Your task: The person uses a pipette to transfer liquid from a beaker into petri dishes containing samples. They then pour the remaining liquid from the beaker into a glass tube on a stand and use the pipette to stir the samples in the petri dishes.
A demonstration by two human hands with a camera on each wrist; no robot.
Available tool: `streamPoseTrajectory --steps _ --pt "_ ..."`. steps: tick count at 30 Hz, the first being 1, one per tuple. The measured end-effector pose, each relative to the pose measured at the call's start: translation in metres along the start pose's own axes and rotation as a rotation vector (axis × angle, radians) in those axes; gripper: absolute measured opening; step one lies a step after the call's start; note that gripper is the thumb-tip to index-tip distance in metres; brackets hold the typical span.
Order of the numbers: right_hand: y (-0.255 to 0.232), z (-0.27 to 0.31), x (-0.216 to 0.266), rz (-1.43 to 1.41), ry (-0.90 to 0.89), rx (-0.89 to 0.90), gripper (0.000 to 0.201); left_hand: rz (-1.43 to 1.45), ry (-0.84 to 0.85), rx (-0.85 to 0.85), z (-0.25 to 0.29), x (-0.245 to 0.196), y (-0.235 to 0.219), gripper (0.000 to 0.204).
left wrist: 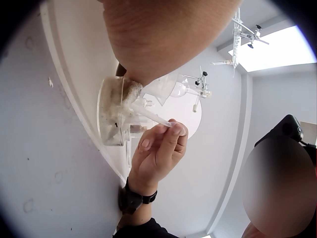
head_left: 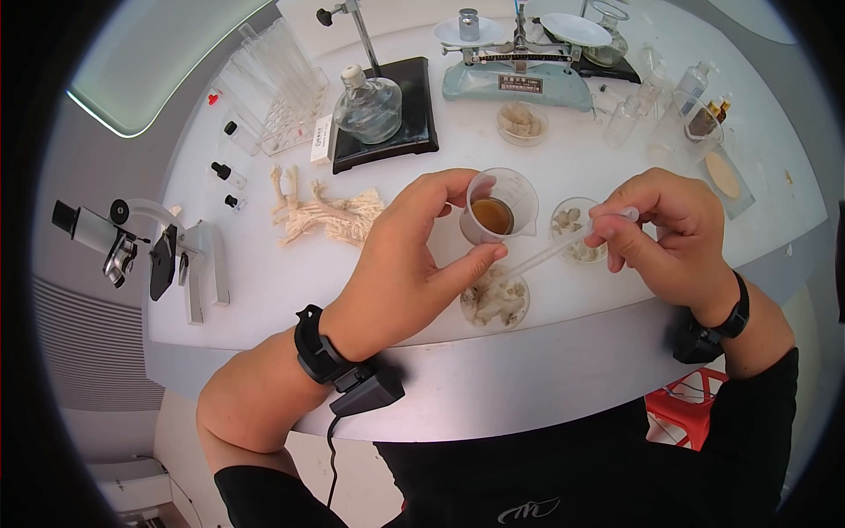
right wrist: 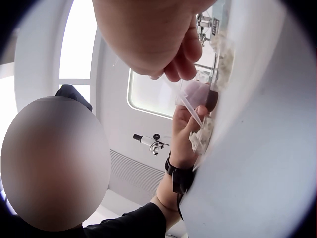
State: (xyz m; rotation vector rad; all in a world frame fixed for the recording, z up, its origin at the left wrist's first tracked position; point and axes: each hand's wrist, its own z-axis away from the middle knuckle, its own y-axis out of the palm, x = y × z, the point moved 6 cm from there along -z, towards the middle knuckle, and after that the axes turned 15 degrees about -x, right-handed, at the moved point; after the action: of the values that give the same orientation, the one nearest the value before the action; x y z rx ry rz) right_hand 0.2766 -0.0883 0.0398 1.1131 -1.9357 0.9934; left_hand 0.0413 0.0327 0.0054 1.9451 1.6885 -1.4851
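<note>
In the head view my left hand (head_left: pixel 400 255) holds a small clear beaker (head_left: pixel 519 198) of brown liquid (head_left: pixel 493 216), tilted, between thumb and fingers. My right hand (head_left: pixel 664 229) pinches a translucent dropper (head_left: pixel 563 248) by its upper end; it slants down to the left over a dish of pale fluffy pieces (head_left: pixel 497 304). A second such dish (head_left: pixel 581 251) lies beneath the dropper and right fingers. In the left wrist view the right hand (left wrist: pixel 161 153) grips the dropper (left wrist: pixel 151 115) beside the dish wall (left wrist: pixel 105 111). The right wrist view shows the dropper tip close above the pieces (right wrist: pixel 200 139).
A cotton rope bundle (head_left: pixel 339 216) lies left of the hands, with a microscope (head_left: pixel 189 255) farther left. Behind stand a flask (head_left: pixel 368 110) on a black stand base, a balance (head_left: pixel 519 84) and another dish (head_left: pixel 522 123). Bottles and a large beaker (head_left: pixel 687 123) stand back right.
</note>
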Motion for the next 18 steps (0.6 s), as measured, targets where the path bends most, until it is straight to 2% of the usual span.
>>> streamPoseTrajectory --steps 2,5,18 --pt "0.0 0.0 0.004 0.038 -0.107 -0.004 0.005 0.0 0.008 -0.001 0.0 0.0 0.0 0.058" --pt "0.001 0.0 0.008 0.09 -0.166 0.005 0.005 0.005 0.003 -0.004 0.0 0.001 0.001 0.058" --pt "0.002 -0.003 0.017 0.17 -0.307 -0.015 0.006 -0.008 0.012 -0.008 0.001 0.001 0.0 0.058"
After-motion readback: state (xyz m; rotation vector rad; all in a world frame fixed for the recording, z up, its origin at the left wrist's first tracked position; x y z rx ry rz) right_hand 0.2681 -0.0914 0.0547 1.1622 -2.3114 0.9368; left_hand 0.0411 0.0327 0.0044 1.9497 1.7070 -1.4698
